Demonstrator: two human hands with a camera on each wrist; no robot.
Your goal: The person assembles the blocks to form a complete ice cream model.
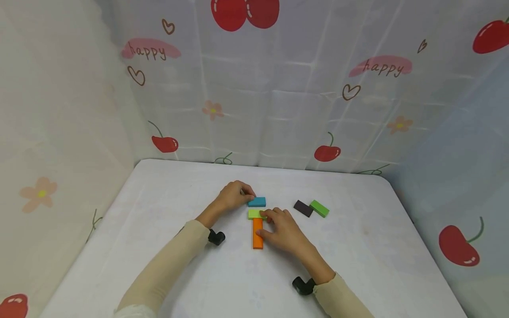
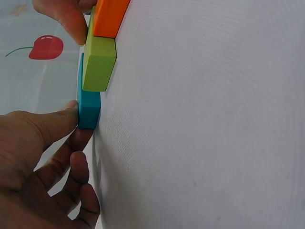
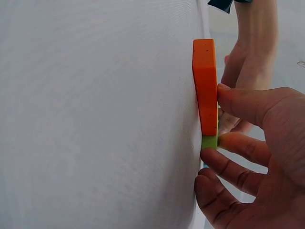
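A blue block [image 1: 256, 202] lies flat on the table, and my left hand [image 1: 236, 194] pinches its left end between thumb and index finger. Just nearer than it, with a narrow gap in the head view, is a light green block [image 1: 254, 214] lying crosswise. An orange block [image 1: 257, 234] runs lengthwise from the green block's near side and meets it. My right hand [image 1: 283, 229] rests on these two: the thumb touches the orange block [image 3: 206, 90], while the index finger lies on the right part of the light green block [image 2: 100, 67].
To the right lie a dark block [image 1: 303, 208] and a green block [image 1: 320, 208], touching or nearly touching at a corner. A white cloth covers the table [image 1: 358, 247]. Printed curtains [image 1: 294, 110] hang behind the table and at both sides.
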